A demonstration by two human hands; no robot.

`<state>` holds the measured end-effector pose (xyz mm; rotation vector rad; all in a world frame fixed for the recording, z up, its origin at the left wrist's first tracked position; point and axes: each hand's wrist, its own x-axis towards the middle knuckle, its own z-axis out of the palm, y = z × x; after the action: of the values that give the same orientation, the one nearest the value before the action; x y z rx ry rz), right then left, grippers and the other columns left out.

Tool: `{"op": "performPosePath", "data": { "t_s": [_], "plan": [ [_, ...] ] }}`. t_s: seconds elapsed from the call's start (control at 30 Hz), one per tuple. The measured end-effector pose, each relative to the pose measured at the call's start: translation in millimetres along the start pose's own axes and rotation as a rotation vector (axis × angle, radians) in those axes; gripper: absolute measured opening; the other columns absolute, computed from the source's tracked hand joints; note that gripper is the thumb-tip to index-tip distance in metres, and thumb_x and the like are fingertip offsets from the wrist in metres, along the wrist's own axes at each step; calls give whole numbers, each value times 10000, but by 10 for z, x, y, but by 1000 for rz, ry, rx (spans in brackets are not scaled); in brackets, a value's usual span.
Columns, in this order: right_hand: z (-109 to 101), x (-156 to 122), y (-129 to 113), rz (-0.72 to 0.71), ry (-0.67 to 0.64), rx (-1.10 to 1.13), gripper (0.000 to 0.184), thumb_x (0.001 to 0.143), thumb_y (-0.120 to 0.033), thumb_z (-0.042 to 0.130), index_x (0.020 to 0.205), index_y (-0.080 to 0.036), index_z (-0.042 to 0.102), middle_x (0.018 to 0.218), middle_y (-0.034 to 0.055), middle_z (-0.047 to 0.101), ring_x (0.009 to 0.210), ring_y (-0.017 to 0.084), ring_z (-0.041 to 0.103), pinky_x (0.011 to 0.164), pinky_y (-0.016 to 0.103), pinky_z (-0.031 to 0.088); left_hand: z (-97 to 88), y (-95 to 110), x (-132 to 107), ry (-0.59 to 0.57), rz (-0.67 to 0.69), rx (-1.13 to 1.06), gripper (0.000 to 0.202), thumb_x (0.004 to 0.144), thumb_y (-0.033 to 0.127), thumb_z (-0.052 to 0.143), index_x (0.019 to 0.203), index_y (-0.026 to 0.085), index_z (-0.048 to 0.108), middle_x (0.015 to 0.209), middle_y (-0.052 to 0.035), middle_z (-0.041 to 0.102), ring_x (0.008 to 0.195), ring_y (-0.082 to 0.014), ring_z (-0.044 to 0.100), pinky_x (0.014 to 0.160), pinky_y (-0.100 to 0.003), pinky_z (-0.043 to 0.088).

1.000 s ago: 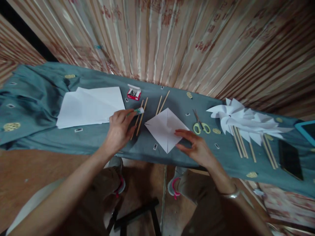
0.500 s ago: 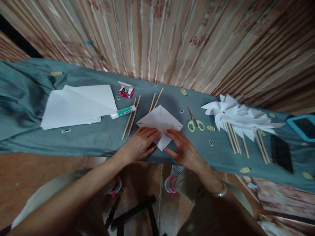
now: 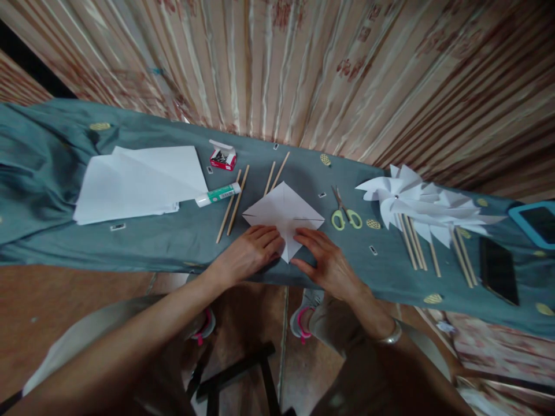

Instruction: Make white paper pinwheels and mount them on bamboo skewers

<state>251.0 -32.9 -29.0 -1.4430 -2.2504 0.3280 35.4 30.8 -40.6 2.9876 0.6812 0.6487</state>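
I'm calling colours off my feed: white on the paper square (image 3: pixel 282 205), thin dark lines running in from its corners! Grey-teal cloth (image 3: pixel 390 266), scattered with yellow ovals and little black-and-white rectangles. Now I get green and white on the glue stick (image 3: pixel 218 195), red and white on the box (image 3: pixel 223 159), lime-green handles on the scissors (image 3: pixel 346 214), pure white pinwheels (image 3: pixel 403 193), pale tan sticks (image 3: pixel 238 200), a black phone (image 3: pixel 499 271), and reddish prints over a beige, striped curtain (image 3: pixel 295 69)!
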Motion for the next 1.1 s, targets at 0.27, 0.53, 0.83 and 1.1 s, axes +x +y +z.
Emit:
{"op": "performPosePath", "data": {
  "t_s": [0.27, 0.53, 0.83, 1.1],
  "plan": [
    [37, -11, -14, -24, 20, -47, 442, 848, -331, 635, 1245, -156, 549, 1298, 164, 577, 1212, 290, 526, 1021, 489, 469, 6, -4, 12, 54, 39, 35, 124, 897, 189, 554, 950, 129, 649, 1034, -90, 706, 967, -227, 665, 874, -364, 525],
    [88, 32, -20, -90, 82, -154, 223, 932, -202, 488, 1086, -169, 647, 1105, 115, 686, 1044, 233, 607, 928, 413, 533, -36, 14, 14, -18, -35, -41, 266, 858, 298, 614, 1036, 100, 624, 1074, -127, 684, 999, -255, 631, 921, -415, 480],
    [144, 22, -204, -121, 0, -49, 231, 947, -176, 452, 1013, -181, 674, 996, 80, 719, 953, 218, 644, 884, 398, 535, -161, 57, -70, -65, -31, -80, 143, 903, 132, 504, 910, 125, 647, 891, -87, 677, 849, -208, 607, 766, -344, 493],
    [17, -90, -258, -151, 68, 33, 218, 936, -164, 453, 1034, -188, 647, 1015, 81, 711, 960, 215, 637, 857, 389, 547, -323, 231, -273, -15, -36, -200, 150, 895, 113, 487, 964, 128, 621, 1007, -93, 681, 968, -213, 600, 866, -364, 492]
  ]
}}
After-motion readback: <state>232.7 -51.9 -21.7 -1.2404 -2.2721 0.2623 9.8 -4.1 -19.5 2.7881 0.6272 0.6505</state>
